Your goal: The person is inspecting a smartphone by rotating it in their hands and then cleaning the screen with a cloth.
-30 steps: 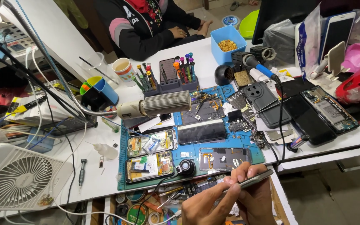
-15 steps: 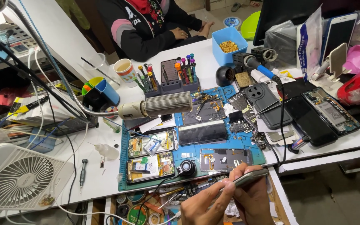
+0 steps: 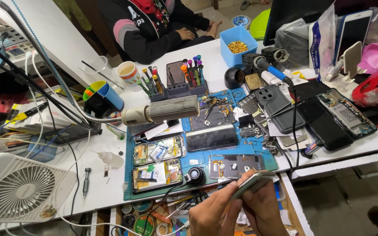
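Both hands, left hand (image 3: 213,214) and right hand (image 3: 265,209), closed their grip on a slim phone (image 3: 253,182) held edge-up just below the blue mat (image 3: 241,150). A slip could have dropped it into the cluttered drawer (image 3: 149,216) beneath.

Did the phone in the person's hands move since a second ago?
Yes, a little. The phone held in both hands has tipped flatter and slid slightly left, judged against the blue work mat, which stayed in place. Its edge remains just below the mat's front border.
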